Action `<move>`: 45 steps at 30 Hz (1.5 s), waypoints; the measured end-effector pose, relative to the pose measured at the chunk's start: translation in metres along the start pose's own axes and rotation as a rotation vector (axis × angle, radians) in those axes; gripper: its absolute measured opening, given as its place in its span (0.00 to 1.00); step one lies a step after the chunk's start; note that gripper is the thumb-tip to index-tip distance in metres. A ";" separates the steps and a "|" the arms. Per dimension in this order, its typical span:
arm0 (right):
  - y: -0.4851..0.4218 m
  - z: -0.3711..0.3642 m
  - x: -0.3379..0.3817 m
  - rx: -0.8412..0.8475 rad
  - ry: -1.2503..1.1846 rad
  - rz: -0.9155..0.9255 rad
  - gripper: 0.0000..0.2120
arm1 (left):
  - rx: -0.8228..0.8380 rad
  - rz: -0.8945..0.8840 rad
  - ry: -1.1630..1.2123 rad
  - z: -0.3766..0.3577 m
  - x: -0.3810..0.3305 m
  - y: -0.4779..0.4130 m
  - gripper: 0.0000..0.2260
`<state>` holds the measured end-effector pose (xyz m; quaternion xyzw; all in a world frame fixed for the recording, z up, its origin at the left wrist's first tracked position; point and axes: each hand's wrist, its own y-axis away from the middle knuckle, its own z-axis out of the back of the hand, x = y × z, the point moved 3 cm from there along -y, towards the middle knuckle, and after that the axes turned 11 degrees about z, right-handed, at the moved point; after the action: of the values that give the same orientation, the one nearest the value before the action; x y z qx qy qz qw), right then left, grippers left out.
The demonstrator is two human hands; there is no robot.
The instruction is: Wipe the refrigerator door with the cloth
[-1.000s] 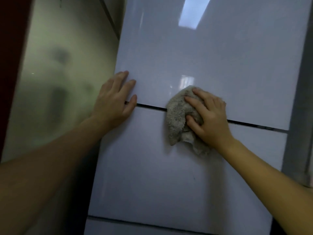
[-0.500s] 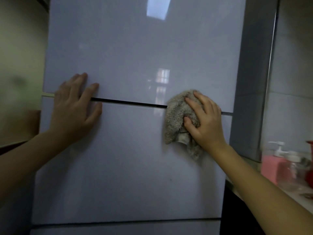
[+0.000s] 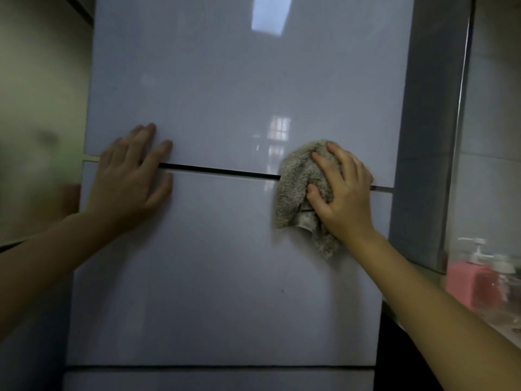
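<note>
Grey cloth (image 3: 298, 187) under right hand (image 3: 344, 193) (fingers clenched).

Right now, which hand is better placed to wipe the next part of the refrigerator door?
The right hand: it presses the cloth on the refrigerator door. The left hand lies flat and empty by the left edge, bracing.

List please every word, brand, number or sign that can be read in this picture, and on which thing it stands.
None can be read.
refrigerator door: plain glossy panels, only reflections.
cloth: no label visible.
pink pump bottle: blurred, any label is unreadable.
clear bottle: blurred, nothing legible.
</note>
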<state>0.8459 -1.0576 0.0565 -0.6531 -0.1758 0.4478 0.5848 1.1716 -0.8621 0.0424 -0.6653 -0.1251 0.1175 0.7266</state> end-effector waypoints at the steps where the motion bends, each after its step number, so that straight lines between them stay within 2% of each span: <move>1: -0.008 -0.004 0.005 -0.005 -0.004 0.009 0.25 | 0.022 -0.020 -0.015 0.002 0.004 0.001 0.27; 6: -0.047 -0.024 0.042 0.004 -0.003 0.114 0.27 | 0.088 0.003 -0.081 0.012 0.032 0.016 0.27; 15: -0.108 -0.070 0.146 0.025 -0.096 0.460 0.26 | 0.166 0.018 -0.080 0.025 0.063 0.049 0.26; 20: -0.111 -0.076 0.151 0.073 -0.097 0.657 0.24 | 0.141 0.036 -0.039 0.022 0.058 0.054 0.25; 22: -0.118 -0.072 0.143 0.074 -0.074 0.639 0.24 | 0.135 0.024 -0.041 0.020 0.057 0.059 0.25; 26: -0.133 -0.068 0.144 0.027 -0.065 0.472 0.24 | 0.134 0.012 -0.048 0.020 0.060 0.063 0.25; 28: -0.128 -0.072 0.152 0.039 -0.068 0.467 0.25 | 0.120 0.012 -0.046 0.020 0.062 0.065 0.24; 33: -0.119 -0.075 0.161 0.134 -0.058 0.802 0.24 | 0.092 0.009 -0.031 0.020 0.063 0.073 0.24; 35: -0.136 -0.075 0.157 0.117 -0.046 0.765 0.24 | 0.094 0.013 -0.027 0.021 0.062 0.074 0.24; 43: -0.244 -0.083 0.171 0.001 -0.072 0.319 0.26 | 0.110 0.008 -0.052 0.023 0.061 0.076 0.24; 45: -0.253 -0.089 0.182 0.004 -0.070 0.263 0.27 | 0.117 0.008 -0.053 0.023 0.062 0.076 0.24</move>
<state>1.0888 -0.9103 0.2127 -0.6534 -0.1082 0.5435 0.5158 1.2215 -0.8128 -0.0300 -0.6188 -0.1346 0.1452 0.7602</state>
